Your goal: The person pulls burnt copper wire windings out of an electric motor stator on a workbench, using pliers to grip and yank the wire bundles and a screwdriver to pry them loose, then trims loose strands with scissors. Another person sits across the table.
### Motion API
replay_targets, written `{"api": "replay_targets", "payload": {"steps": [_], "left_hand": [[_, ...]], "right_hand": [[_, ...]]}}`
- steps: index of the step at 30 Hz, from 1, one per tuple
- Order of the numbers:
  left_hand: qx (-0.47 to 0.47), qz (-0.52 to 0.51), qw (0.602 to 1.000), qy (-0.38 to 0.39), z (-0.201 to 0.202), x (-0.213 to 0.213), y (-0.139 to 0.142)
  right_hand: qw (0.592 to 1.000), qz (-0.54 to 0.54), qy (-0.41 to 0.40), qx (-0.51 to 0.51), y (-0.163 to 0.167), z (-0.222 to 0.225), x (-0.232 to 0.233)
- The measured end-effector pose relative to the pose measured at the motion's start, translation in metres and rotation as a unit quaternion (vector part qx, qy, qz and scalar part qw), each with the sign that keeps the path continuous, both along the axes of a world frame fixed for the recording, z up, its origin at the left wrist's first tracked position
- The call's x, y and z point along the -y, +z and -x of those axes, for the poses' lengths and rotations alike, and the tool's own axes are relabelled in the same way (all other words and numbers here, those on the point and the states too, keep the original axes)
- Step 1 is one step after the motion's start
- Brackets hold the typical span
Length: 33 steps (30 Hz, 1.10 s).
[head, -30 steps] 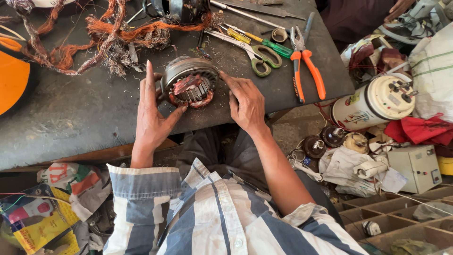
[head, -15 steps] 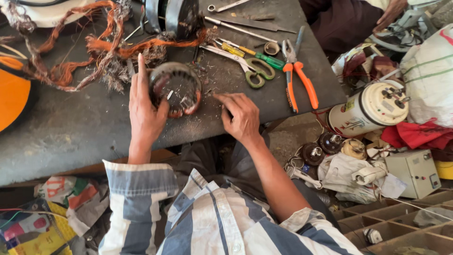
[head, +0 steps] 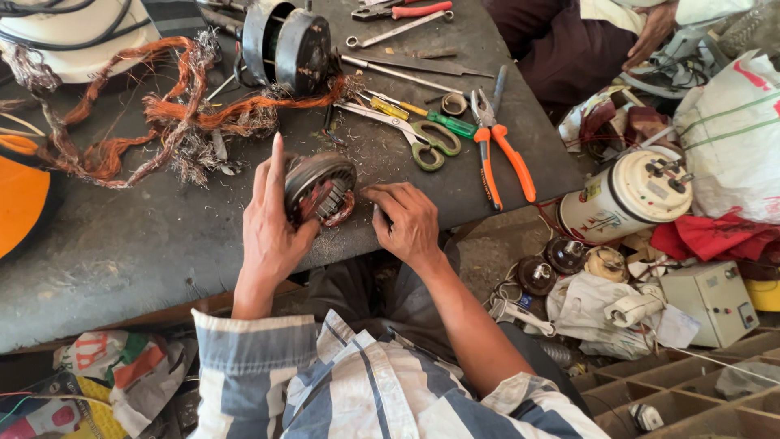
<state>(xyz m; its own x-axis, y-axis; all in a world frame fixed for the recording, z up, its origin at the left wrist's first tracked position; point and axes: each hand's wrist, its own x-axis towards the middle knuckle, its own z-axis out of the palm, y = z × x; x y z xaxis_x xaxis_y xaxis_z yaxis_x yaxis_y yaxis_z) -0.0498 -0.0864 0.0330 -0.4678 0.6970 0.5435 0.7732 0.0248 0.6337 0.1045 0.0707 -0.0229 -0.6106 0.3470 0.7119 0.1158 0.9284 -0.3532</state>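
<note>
Tilted up since before, motor stator [head: 319, 191] gripped by left hand [head: 270, 228] fingers; right hand [head: 410, 221] curled, touching it

A tangle of copper wire [head: 154, 122] sprawls over the dark workbench [head: 114, 252], beside a black motor housing [head: 286, 42]. Green-handled scissors [head: 422, 142] lie just beside orange-handled pliers [head: 497, 150] (a green screwdriver [head: 439, 122] between them). Off the bench stand a white cylindrical canister [head: 630, 195] and a grey box [head: 715, 299].
</note>
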Motion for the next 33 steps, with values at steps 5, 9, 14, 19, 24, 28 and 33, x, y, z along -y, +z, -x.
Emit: {"api": "replay_targets", "payload": {"steps": [5, 9, 14, 19, 24, 28, 33], "left_hand": [[0.029, 0.015, 0.999, 0.037, -0.002, 0.024, -0.011], [0.062, -0.021, 0.997, 0.044, -0.003, 0.037, -0.022], [0.083, -0.045, 0.995, 0.036, -0.001, 0.041, -0.029], [0.116, -0.055, 0.992, 0.013, 0.002, 0.04, -0.026], [0.137, -0.049, 0.989, 0.002, 0.005, 0.038, -0.024], [0.147, -0.022, 0.989, 0.007, 0.007, 0.038, -0.023], [0.012, -0.017, 1.0, 0.013, 0.009, 0.032, -0.017]], "right_hand": [[1.0, 0.002, 0.003, -0.007, -0.001, 0.0, 0.0], [1.0, 0.002, 0.003, -0.009, 0.003, -0.001, 0.0], [1.0, -0.004, 0.004, -0.009, 0.007, -0.003, -0.002], [1.0, -0.012, 0.006, -0.019, 0.005, -0.005, -0.005], [1.0, -0.012, 0.008, -0.017, 0.008, -0.005, -0.003], [1.0, -0.013, 0.005, -0.013, 0.01, -0.006, -0.004], [1.0, -0.003, -0.005, -0.007, -0.008, -0.004, -0.006]]}}
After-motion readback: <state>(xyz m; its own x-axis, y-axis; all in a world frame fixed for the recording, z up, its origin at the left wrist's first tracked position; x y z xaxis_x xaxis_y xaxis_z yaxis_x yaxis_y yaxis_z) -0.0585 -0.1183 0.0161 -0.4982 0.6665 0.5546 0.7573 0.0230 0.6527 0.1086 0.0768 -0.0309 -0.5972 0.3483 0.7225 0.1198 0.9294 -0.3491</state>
